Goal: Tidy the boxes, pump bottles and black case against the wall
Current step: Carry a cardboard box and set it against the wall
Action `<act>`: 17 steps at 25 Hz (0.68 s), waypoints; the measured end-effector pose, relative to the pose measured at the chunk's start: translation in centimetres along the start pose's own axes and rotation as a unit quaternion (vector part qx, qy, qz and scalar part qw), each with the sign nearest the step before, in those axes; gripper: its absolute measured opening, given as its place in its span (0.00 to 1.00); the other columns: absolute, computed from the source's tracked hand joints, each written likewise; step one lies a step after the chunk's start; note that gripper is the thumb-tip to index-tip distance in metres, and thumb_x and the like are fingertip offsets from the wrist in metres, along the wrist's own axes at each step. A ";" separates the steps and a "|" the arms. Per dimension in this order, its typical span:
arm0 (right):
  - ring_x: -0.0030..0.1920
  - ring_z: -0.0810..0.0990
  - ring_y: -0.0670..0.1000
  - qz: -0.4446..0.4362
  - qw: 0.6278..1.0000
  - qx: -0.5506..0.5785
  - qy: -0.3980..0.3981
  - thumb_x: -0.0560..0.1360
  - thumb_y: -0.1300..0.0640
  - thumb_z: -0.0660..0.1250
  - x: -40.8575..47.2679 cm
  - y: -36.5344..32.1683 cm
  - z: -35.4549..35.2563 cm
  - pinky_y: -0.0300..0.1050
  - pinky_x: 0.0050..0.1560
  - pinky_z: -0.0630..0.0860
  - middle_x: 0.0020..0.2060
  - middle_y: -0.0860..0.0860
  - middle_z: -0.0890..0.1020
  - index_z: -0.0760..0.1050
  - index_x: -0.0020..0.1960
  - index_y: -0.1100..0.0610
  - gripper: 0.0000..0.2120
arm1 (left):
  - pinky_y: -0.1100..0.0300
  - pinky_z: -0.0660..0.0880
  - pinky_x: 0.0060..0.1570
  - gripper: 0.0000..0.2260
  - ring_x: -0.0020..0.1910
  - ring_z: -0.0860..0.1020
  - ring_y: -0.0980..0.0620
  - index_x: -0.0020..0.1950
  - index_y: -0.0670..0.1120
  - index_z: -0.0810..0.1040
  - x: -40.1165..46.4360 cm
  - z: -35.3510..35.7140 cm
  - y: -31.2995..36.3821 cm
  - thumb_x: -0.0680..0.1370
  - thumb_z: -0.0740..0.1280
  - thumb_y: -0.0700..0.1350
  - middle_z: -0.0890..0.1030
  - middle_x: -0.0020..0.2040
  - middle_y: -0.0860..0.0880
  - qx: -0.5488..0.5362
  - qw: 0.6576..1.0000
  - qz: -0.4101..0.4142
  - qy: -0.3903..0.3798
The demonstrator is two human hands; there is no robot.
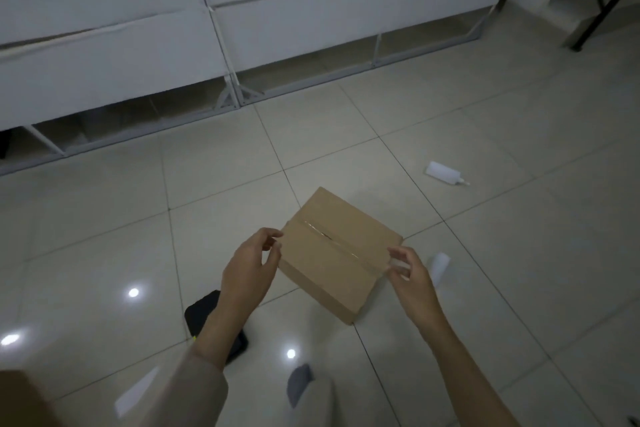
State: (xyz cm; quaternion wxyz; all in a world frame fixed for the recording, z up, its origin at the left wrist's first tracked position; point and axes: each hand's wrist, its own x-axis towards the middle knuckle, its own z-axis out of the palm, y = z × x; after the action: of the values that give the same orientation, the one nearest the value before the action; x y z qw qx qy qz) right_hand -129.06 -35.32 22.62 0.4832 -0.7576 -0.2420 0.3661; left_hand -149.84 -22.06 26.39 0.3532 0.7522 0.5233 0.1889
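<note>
Two hands, left hand [251, 262] and right hand [410, 270], flank the cardboard box [337, 253].

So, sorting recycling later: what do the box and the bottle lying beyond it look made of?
The box looks like plain brown corrugated cardboard, matte, with glossy clear tape along its top seam. The bottle lying on the floor looks like white, slightly translucent plastic with a nozzle; blur leaves that open.
</note>
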 end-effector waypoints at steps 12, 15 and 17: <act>0.59 0.66 0.46 0.131 0.982 0.010 0.134 0.73 0.68 0.60 19.6 16.4 6.4 0.42 0.56 0.66 0.64 0.50 0.67 0.64 0.68 0.57 0.24 | 0.50 0.72 0.54 0.11 0.56 0.74 0.45 0.59 0.46 0.73 20.1 18.8 -13.3 0.77 0.61 0.43 0.78 0.56 0.47 0.084 0.992 0.000 -0.090; 0.64 0.67 0.51 0.182 0.971 -0.026 0.156 0.73 0.64 0.62 23.8 22.5 7.6 0.50 0.62 0.68 0.68 0.52 0.64 0.59 0.71 0.56 0.28 | 0.45 0.70 0.57 0.15 0.60 0.71 0.40 0.63 0.43 0.71 23.6 24.5 -17.9 0.76 0.63 0.44 0.74 0.60 0.42 0.120 0.988 -0.021 -0.100; 0.68 0.66 0.57 0.228 0.956 -0.055 0.174 0.72 0.62 0.64 25.7 26.0 8.1 0.57 0.66 0.67 0.70 0.55 0.62 0.56 0.72 0.56 0.31 | 0.44 0.67 0.60 0.22 0.63 0.68 0.38 0.66 0.40 0.68 25.4 27.5 -20.6 0.74 0.67 0.44 0.71 0.64 0.38 0.139 0.984 -0.045 -0.100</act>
State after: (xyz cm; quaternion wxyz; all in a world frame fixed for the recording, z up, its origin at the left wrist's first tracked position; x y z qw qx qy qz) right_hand -119.34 -23.12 -11.43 0.3789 -0.8701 0.0050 0.3151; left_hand -135.60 -3.69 -9.49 0.3040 0.7845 0.5401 0.0222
